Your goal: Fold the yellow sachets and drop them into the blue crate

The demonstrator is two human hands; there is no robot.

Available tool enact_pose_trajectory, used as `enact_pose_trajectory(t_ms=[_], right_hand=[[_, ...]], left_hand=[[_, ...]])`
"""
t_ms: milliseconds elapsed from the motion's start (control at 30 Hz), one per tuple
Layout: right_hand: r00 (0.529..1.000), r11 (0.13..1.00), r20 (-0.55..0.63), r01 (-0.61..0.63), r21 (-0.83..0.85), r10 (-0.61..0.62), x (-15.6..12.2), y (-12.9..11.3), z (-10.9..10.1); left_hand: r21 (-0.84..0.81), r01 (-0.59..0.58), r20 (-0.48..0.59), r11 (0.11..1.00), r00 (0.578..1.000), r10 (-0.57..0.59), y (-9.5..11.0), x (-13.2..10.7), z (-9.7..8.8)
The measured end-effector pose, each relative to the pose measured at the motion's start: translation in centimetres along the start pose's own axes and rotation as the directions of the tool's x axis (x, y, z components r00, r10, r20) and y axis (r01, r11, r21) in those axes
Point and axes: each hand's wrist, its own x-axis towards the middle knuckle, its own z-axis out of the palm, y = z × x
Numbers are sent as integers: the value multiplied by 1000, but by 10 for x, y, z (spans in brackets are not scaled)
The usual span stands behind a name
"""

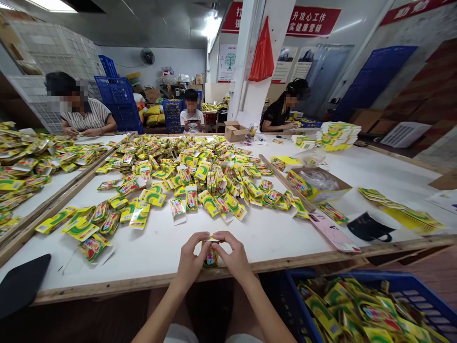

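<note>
Both hands meet at the table's near edge around one small yellow-green packet (211,256). My left hand (191,259) pinches its left side and my right hand (233,257) pinches its top right, fingers curled. The packet stands upright between them, partly hidden by my fingers. A large loose heap of the same packets (193,178) covers the middle of the white table (264,233) beyond my hands.
A blue crate (421,295) holding several packets sits at lower right. A cardboard box (321,186), a wooden strip (285,183), a pink card (333,233) and a black object (367,227) lie to the right. Three people sit at the far side. A black item (21,283) rests at lower left.
</note>
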Motion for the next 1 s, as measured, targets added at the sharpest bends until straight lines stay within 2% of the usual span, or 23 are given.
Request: enact_pose_trajectory(t_ms=[100,267,367,567,767,833,900,967,1000], right_hand=[[999,1000,-49,12,-12,-13,0,-5,1],[993,996,-97,-76,-42,72,8,-7,7],[989,993,-94,-116,-24,113,13,-7,8],[990,989,-13,-137,58,138,5,-4,4],[990,981,6,-142,131,142,-3,-2,13],[992,988,-42,-116,99,120,-4,-5,15],[985,997,-155,-71,6,71,-12,-11,4],[941,983,-339,-62,-175,-1,-28,-17,-27],[894,955,-446,-87,-284,-51,-40,-20,-51]], left_hand=[[-14,22,-17,1000,1000,-22,6,2,-1],[-101,208,-50,973,976,-213,13,10,1],[-133,251,-44,959,965,-259,12,15,3],[-170,237,-17,956,970,-244,3,4,-2],[-107,139,11,984,990,-138,4,-6,-6],[-79,102,27,992,995,-101,7,-5,-4],[-38,84,44,996,996,-82,6,0,-6],[45,66,9,997,998,-67,0,13,-14],[112,56,-36,992,998,-52,-6,22,-21]])
